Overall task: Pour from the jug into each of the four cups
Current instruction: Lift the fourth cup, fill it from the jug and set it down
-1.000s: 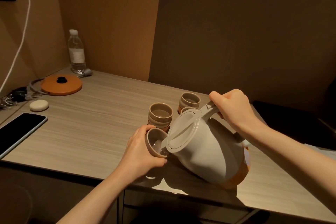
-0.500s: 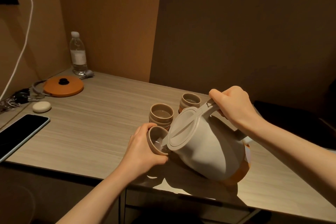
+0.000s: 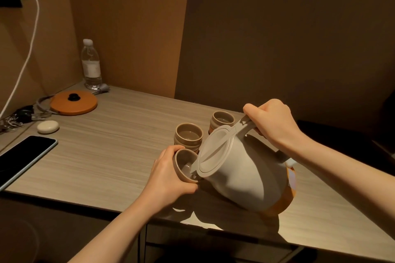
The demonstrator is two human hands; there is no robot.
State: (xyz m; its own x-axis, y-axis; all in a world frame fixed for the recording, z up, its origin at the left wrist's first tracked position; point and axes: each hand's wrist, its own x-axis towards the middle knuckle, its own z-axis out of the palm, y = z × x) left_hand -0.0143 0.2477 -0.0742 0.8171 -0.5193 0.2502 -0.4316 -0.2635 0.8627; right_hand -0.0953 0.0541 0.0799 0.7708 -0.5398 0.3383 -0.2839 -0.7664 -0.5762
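A dim wood-grain counter (image 3: 111, 156) carries the work. The right hand (image 3: 271, 123) grips the jug (image 3: 241, 171) by its handle, the sensible hold for something likely heavy. The left hand (image 3: 168, 174) wraps its fingers (image 3: 188, 187) round a tilted cup (image 3: 184, 165) at the spout; liquid shows inside. Two cups (image 3: 189, 135) behind look filled.

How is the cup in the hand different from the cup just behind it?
The held cup is tilted toward the jug spout, gripped by the left hand; the cup behind stands upright on the table, untouched. The held cup is partly hidden by the jug; the cup behind shows its full rim. Both are the same beige.
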